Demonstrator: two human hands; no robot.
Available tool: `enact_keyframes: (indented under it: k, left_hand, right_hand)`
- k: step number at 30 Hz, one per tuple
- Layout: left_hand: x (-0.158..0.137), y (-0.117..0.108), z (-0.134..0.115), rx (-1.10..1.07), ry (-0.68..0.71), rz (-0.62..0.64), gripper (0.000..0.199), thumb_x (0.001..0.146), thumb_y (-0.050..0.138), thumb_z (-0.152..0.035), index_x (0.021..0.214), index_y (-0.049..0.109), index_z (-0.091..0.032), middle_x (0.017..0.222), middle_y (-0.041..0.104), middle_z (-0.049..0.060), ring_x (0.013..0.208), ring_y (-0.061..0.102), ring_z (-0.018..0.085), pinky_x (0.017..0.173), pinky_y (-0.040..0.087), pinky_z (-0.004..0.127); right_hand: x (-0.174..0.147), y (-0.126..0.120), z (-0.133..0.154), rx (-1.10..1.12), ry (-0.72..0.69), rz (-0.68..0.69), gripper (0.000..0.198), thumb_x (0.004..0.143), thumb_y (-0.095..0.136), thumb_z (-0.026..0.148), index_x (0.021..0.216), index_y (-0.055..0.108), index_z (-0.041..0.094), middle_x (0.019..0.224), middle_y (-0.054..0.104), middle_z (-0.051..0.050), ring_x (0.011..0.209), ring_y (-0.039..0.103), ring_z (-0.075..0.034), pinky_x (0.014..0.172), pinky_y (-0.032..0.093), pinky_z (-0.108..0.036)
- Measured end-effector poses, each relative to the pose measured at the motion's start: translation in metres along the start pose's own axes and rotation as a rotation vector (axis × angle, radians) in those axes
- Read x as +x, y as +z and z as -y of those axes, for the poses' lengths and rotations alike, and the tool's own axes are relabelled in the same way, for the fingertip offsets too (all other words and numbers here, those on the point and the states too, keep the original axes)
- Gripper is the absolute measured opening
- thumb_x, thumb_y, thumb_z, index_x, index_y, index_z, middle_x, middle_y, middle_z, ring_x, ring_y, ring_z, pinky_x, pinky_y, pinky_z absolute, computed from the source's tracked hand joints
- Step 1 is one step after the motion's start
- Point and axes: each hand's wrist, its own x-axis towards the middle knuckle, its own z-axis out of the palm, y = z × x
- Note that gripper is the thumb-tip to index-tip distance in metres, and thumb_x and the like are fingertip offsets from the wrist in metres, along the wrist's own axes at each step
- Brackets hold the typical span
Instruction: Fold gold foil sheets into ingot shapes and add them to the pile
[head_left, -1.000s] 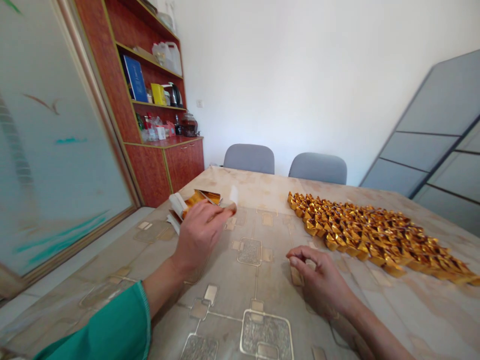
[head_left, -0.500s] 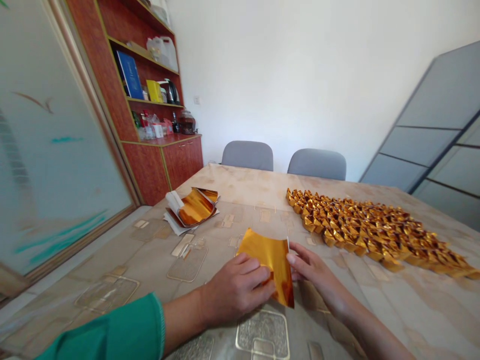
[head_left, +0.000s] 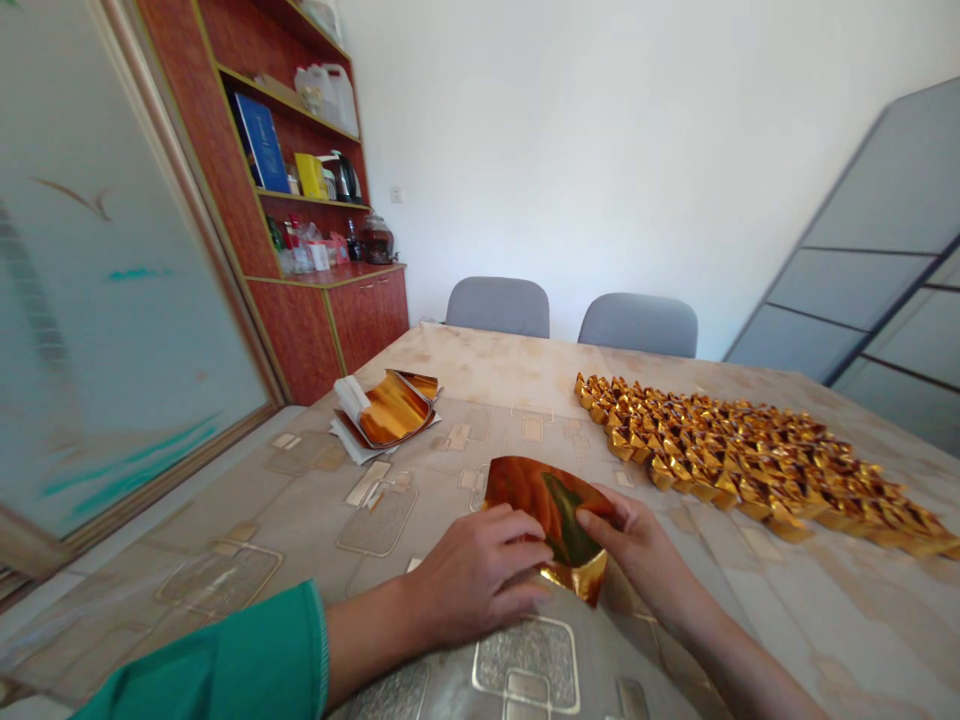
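A sheet of shiny gold foil paper is between my hands just above the near part of the table, bent so that its lower edge curls up. My left hand is closed on its left side, fingers bent over the foil and the thumb hidden. On the right side, my right hand pinches the sheet, the thumb on the near face and the other fingers behind it. Green and orange reflections show on the foil.
A stack of gold foil sheets with white backs lies at the left on the patterned tablecloth. Rows of folded gold paper ingots cover the right side. Two grey chairs stand beyond the table, a red-brown shelf cabinet at far left.
The foil sheet has bent, its lower edge curling up and its surface turning from bright gold to darker reflections. My right hand has moved slightly right with its edge; my left stays about in place.
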Motion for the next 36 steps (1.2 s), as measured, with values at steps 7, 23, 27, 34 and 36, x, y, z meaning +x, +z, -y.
enact_keyframes:
  k: [7,23,27,34,36]
  left_hand:
    - [0.003,-0.009,0.023,-0.474,-0.533,-0.43,0.019,0.08,0.066,-0.02,0.091,0.051,-0.019,0.09,0.061,0.002,0.082,0.062,0.017,0.073,0.052,0.03]
    - [-0.029,-0.009,0.012,-0.036,-0.128,0.031,0.022,0.083,0.061,-0.013,0.103,0.065,-0.021,0.121,0.063,0.007,0.108,0.058,0.022,0.091,0.049,0.037]
    - [-0.029,-0.008,0.014,-0.071,-0.128,0.04,0.015,0.088,0.059,-0.014,0.101,0.064,-0.019,0.103,0.069,0.004,0.095,0.059,0.019,0.088,0.047,0.034]
    - [-0.023,-0.009,0.012,-0.056,-0.388,-0.014,0.009,0.092,0.058,-0.024,0.087,0.062,-0.018,0.084,0.067,0.002,0.081,0.061,0.018,0.071,0.046,0.028]
    - [-0.017,-0.009,0.012,-0.042,-0.518,-0.018,0.008,0.089,0.061,-0.024,0.095,0.062,-0.019,0.085,0.068,0.001,0.078,0.063,0.019,0.069,0.048,0.029]
  right_hand:
    - [-0.006,-0.007,0.015,-0.515,-0.537,-0.109,0.027,0.095,0.051,0.02,0.112,0.071,0.027,0.102,0.077,-0.004,0.092,0.072,-0.022,0.079,0.061,-0.036]
    - [-0.031,-0.015,0.002,-0.893,-0.411,0.463,0.045,0.088,0.054,0.01,0.127,0.065,0.028,0.13,0.067,-0.006,0.123,0.058,-0.025,0.105,0.048,-0.043]
    - [-0.031,-0.023,0.005,-0.774,-0.328,0.45,0.04,0.091,0.056,0.018,0.129,0.063,0.027,0.129,0.066,-0.008,0.122,0.057,-0.025,0.106,0.044,-0.045]
    - [-0.018,-0.029,0.005,-0.684,-0.184,0.231,0.033,0.101,0.043,0.034,0.085,0.069,0.022,0.087,0.07,-0.006,0.086,0.063,-0.021,0.079,0.05,-0.033]
    - [-0.014,-0.027,0.002,-0.746,-0.156,0.126,0.033,0.1,0.046,0.034,0.077,0.066,0.022,0.078,0.067,-0.004,0.078,0.062,-0.02,0.071,0.048,-0.031]
